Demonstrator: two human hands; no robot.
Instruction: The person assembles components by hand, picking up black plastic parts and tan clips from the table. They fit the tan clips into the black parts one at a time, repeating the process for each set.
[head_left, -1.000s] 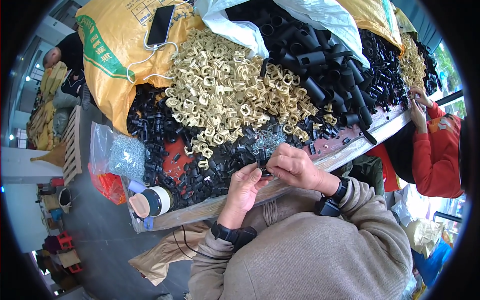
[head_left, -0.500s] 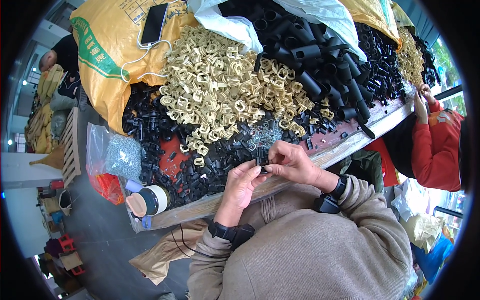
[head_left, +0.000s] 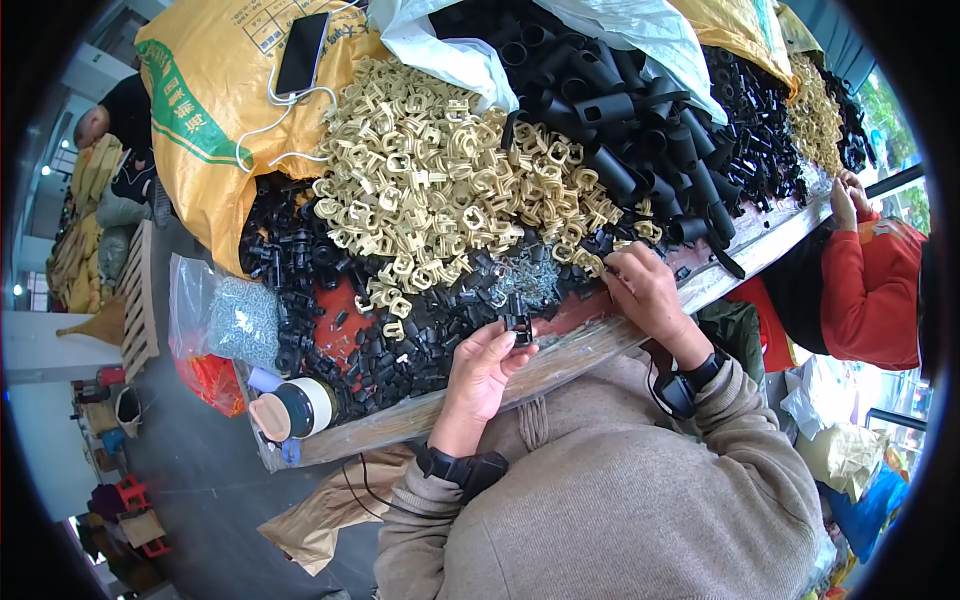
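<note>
My left hand (head_left: pixel 478 372) is closed on a small black plastic part (head_left: pixel 518 322), held upright between thumb and fingers above the table's near edge. My right hand (head_left: pixel 648 295) reaches down at the right border of the cream plastic ring pieces (head_left: pixel 430 175), beside small black pieces. Its thumb and fingertips are drawn together; what lies between them, if anything, is too small to make out. Tiny silvery metal pieces (head_left: pixel 528 278) lie between my hands and the cream heap. Small flat black pieces (head_left: pixel 420 345) are scattered left of my left hand.
Black tubes (head_left: pixel 600 100) fill a white bag at the back. A phone (head_left: pixel 302 55) with a white cable rests on the yellow sack (head_left: pixel 200 130). A lidded cup (head_left: pixel 300 408) and a bag of screws (head_left: pixel 243 320) stand at the left. A person in red sleeves (head_left: pixel 870 290) works at the right.
My right hand has left the black part and moved right and a little away, to the pieces on the table. My left hand still holds the part, now more upright.
</note>
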